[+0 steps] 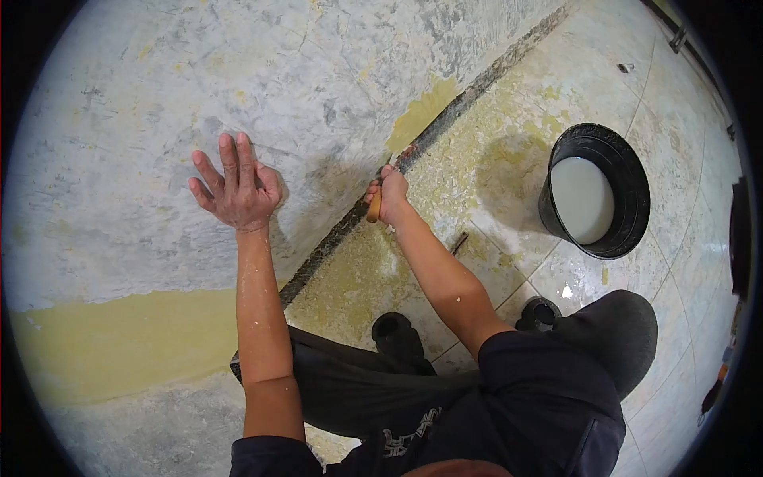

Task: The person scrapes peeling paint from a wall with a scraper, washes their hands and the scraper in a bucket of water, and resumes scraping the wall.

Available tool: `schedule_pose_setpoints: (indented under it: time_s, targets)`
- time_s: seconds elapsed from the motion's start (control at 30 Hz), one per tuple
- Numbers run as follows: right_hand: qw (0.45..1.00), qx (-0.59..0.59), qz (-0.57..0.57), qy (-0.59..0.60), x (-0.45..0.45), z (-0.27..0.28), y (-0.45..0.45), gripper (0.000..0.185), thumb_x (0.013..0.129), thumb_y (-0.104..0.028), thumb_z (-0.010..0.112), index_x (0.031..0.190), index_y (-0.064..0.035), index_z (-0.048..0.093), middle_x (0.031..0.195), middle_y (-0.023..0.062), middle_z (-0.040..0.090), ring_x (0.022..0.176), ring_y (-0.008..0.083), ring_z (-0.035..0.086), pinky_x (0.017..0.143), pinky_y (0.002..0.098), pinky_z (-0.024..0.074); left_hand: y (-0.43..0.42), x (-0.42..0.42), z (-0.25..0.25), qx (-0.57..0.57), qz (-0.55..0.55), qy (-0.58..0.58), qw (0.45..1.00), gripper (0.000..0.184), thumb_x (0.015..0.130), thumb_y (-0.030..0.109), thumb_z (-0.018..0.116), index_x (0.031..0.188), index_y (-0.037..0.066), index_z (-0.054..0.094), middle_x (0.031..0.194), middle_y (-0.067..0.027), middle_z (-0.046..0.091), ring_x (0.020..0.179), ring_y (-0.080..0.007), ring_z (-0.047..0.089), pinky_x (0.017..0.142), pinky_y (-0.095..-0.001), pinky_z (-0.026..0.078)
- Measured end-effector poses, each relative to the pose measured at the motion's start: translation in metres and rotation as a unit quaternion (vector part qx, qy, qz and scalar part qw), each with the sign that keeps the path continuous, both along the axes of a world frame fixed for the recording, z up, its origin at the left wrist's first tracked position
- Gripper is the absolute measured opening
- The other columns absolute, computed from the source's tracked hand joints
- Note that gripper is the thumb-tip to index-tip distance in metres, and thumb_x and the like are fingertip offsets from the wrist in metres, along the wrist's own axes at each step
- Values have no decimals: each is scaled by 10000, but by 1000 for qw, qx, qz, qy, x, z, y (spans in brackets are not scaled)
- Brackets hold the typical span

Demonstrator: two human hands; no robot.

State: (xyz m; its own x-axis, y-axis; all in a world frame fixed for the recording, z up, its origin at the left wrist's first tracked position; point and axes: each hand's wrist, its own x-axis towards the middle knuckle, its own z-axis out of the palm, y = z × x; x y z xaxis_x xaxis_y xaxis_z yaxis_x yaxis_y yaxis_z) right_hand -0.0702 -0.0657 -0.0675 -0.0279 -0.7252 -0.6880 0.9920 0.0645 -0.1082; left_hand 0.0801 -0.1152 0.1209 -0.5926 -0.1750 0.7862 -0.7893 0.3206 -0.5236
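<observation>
My left hand [237, 187] is pressed flat against the wall [318, 71] with its fingers spread, holding nothing. Low down, where the wall meets the floor, my right hand [391, 195] is closed around the wooden handle of a scraper [374, 208]. The scraper's blade end points up toward the wall's foot and is mostly hidden by my fingers. Just beyond it, a patch of yellow paint [425, 107] remains on the wall above the dark baseboard strip [334, 242].
A black bucket [548, 211] of cloudy whitish liquid stands on the tiled floor to the right. Yellow paint flakes [453, 171] litter the floor along the wall. A yellow painted band [135, 338] is on the wall at left. My feet and knees are below my arms.
</observation>
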Motion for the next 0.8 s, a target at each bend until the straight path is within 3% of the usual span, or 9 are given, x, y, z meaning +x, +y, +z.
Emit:
schedule_pose_setpoints:
  time_s: [0.1,0.2,0.27,0.4,0.47,0.5,0.57,0.67,0.8]
  targets:
    - [1000,-4,-7,-25,-4,-4,-6,62,953,-237,427,957,-178,412,665,36,437,515,146,436,436,309,374,-4,0,0,-10,-3,-3,1000,526,799,211,488,1320,219,561,1472,63,396,1422,-271,252,1166,-409,64]
    - [999,-1,2,-51,-7,1,-5,111,942,-205,411,1034,-249,456,694,27,438,535,153,437,467,341,391,-4,2,-2,-15,1,-3,1000,556,769,203,482,1319,228,562,1479,67,382,1419,-275,259,1170,-416,68]
    - [999,-23,-8,-46,-7,11,-2,69,971,-240,415,990,-174,416,700,52,462,537,153,453,458,313,393,-3,2,-2,-13,7,-2,1000,560,765,200,483,1319,227,561,1480,67,381,1418,-275,260,1170,-418,68]
    - [999,-13,-19,-40,-3,25,2,111,980,-264,419,1032,-166,421,777,66,483,561,158,462,483,320,409,-1,1,0,-4,3,-3,1000,541,793,207,489,1330,222,550,1479,62,384,1422,-273,251,1168,-414,60]
    - [999,-22,0,-31,4,19,0,293,976,-239,395,1269,-263,402,857,66,477,597,165,474,495,351,418,-1,0,0,2,5,-4,1000,517,823,217,494,1338,213,543,1477,58,389,1426,-269,240,1165,-406,55]
    - [999,-22,-1,-32,9,21,0,293,976,-239,395,1269,-263,402,857,66,477,597,165,474,495,351,418,-2,0,0,1,0,-3,1000,517,824,218,493,1339,215,542,1478,58,388,1426,-269,241,1164,-406,56]
    - [997,-5,-37,64,21,24,3,456,985,-260,410,1429,-255,309,805,53,464,571,149,458,475,332,405,-1,1,0,2,-4,-4,1000,517,825,218,491,1340,217,541,1478,58,387,1426,-269,241,1164,-407,57]
    - [982,-3,-56,182,23,22,4,551,986,-267,418,1498,-213,222,722,33,446,506,132,423,439,313,385,-2,0,0,-4,-6,-2,1000,517,825,221,490,1340,219,541,1477,59,389,1425,-267,243,1164,-406,60]
    - [974,-23,8,227,9,37,11,555,994,-298,434,1502,-211,228,827,3,455,514,117,425,439,289,389,-1,0,0,-5,-5,-3,1000,519,822,223,487,1338,220,543,1476,58,391,1425,-270,244,1163,-405,62]
